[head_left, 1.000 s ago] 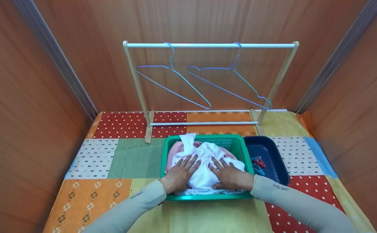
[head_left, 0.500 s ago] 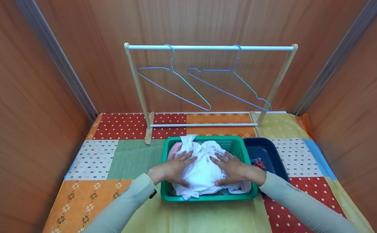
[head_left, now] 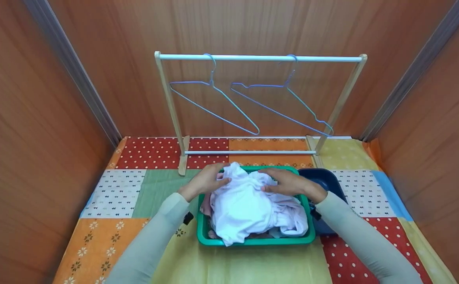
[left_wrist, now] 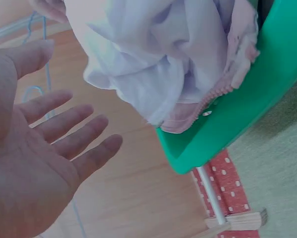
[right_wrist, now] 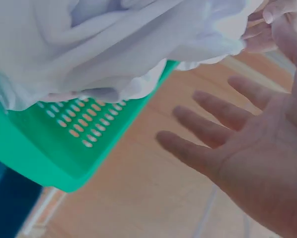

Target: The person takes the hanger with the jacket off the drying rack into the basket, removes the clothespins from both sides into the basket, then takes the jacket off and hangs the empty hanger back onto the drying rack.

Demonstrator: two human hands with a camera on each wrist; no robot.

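A crumpled white cloth point(head_left: 243, 211) is heaped in the green plastic basket point(head_left: 259, 241), partly over its near rim. Pink fabric point(head_left: 206, 205) shows along the basket's left side, and a ribbed pink edge point(left_wrist: 208, 106) appears in the left wrist view. My left hand point(head_left: 206, 180) is at the heap's far left, fingers extended; the left wrist view shows its palm point(left_wrist: 29, 158) apart from the cloth. At the far right, my right hand point(head_left: 286, 181) has its fingers extended too, and its palm point(right_wrist: 262, 153) holds nothing.
A wooden rack with a white rail point(head_left: 253, 58) stands behind the basket, bearing two wire hangers, one at left point(head_left: 217, 112) and one at right point(head_left: 280, 112). A dark blue tray point(head_left: 328, 179) sits right of the basket on a patchwork cloth point(head_left: 123, 193). Wooden walls enclose three sides.
Both hands have left the middle of the white cloth and moved to its far side. The cloth has shifted toward the near rim, covering more of the pink fabric.
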